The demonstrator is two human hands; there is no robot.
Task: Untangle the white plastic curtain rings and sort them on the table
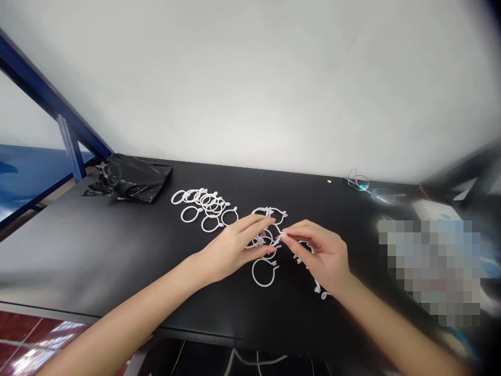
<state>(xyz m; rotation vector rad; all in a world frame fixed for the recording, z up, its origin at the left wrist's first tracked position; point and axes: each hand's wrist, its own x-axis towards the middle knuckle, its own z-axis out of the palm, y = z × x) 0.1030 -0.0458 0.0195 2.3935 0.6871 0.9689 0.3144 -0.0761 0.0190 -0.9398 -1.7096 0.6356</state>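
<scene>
White plastic rings with small tabs lie on a black table (97,256). My left hand (235,245) reaches in from the lower left, its fingers closed around a small cluster of rings (263,240). My right hand (321,256) meets it from the right, thumb and forefinger pinched on a ring tab at the same cluster. A single ring (263,272) lies just below my hands. Another ring pair (270,213) sits just beyond my fingers. A pile of several rings (205,206) lies farther left. Small white pieces (319,288) show under my right wrist.
A crumpled black plastic bag (129,180) lies at the table's back left. Clear glasses or wire items (360,183) rest at the back right by the white wall. A blue metal frame (58,115) stands at the left. A blurred area covers the right side.
</scene>
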